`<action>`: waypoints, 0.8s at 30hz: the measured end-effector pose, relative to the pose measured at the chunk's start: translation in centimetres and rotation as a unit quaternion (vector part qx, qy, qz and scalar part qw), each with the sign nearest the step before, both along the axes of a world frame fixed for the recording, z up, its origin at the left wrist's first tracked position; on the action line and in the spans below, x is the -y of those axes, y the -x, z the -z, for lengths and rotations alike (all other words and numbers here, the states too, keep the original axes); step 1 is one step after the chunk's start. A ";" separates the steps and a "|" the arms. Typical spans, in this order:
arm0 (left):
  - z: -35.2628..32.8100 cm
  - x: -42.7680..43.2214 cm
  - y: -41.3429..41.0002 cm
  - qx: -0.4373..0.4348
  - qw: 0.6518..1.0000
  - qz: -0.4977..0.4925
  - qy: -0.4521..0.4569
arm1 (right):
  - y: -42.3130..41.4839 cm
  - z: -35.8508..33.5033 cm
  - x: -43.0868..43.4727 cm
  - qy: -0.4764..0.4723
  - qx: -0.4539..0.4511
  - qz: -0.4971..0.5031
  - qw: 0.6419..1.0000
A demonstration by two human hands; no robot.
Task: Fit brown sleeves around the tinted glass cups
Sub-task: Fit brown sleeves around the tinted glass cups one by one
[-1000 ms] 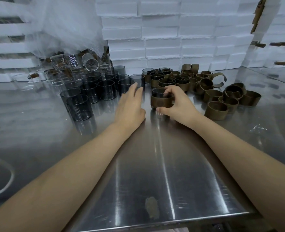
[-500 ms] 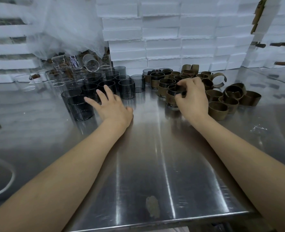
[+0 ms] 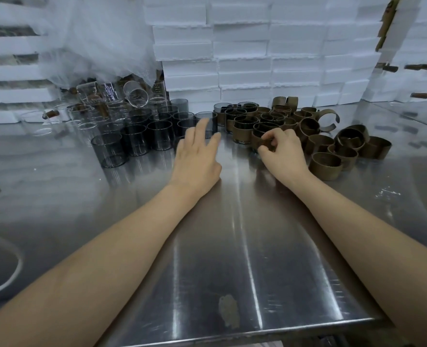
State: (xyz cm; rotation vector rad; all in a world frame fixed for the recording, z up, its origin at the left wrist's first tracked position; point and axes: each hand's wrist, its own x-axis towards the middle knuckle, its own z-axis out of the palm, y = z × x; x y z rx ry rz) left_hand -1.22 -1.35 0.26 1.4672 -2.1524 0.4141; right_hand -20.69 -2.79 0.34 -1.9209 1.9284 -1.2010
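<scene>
A steel worktop (image 3: 232,234) fills the view, backed along its far edge by a wall of stacked white foam boxes (image 3: 245,46). Toward the far left of the worktop stands a dense group of bare tinted glass cups (image 3: 137,139), upright and touching one another, with clear glasses (image 3: 87,116) jumbled behind them. Toward the far right lies a loose heap of brown sleeves (image 3: 325,165), most curled into rings and one sprung open. Between the two groups, at the middle of the far edge, the sleeved cups (image 3: 243,128) are gathered close together. The left hand (image 3: 197,159) lies low over the worktop with its fingers straight and spread apart, holding nothing, the tips just beside the nearest bare cup (image 3: 207,121) on the right of the tinted group. The right hand (image 3: 282,154) has thumb and forefinger pinched together on the brown band of the front sleeved cup (image 3: 260,136), which stands on the worktop against its neighbours. The step in hand appears to be settling that sleeve while the other hand goes for the next glass. To do it well, the pinch should seat the band level around the glass with its ends closed flush, without tipping the cup into the ones behind. The left hand should close on the outermost bare cup only and lift it straight up, since the tight packing could let a sideways pull knock the others.
</scene>
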 end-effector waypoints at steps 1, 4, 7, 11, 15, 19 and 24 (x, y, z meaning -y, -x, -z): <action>0.1 -0.2 0.3 -0.017 0.999 0.035 0.003 | 0.1 0.1 0.1 -0.011 0.001 -0.011 1.000; 0.4 -0.6 1.2 -0.104 0.991 0.089 -0.008 | 0.1 0.2 0.3 -0.036 0.005 -0.026 0.999; 0.6 -0.4 1.4 -0.176 0.982 0.063 -0.024 | 0.2 0.2 0.3 -0.082 0.009 -0.062 0.995; 0.6 0.3 0.9 -0.283 0.950 0.020 -0.131 | 0.1 0.3 0.2 -0.122 -0.058 -0.112 0.985; 0.7 1.2 0.4 -0.354 0.908 -0.010 -0.225 | -0.3 0.3 -0.1 -0.119 -0.050 -0.165 0.978; 0.6 0.7 0.2 -0.371 0.901 0.094 -0.205 | -1.2 0.3 -0.8 -0.087 -0.026 -0.243 0.966; 0.3 -0.1 0.7 -0.378 0.875 0.230 -0.197 | -1.8 0.3 -1.2 0.003 0.056 -0.252 0.966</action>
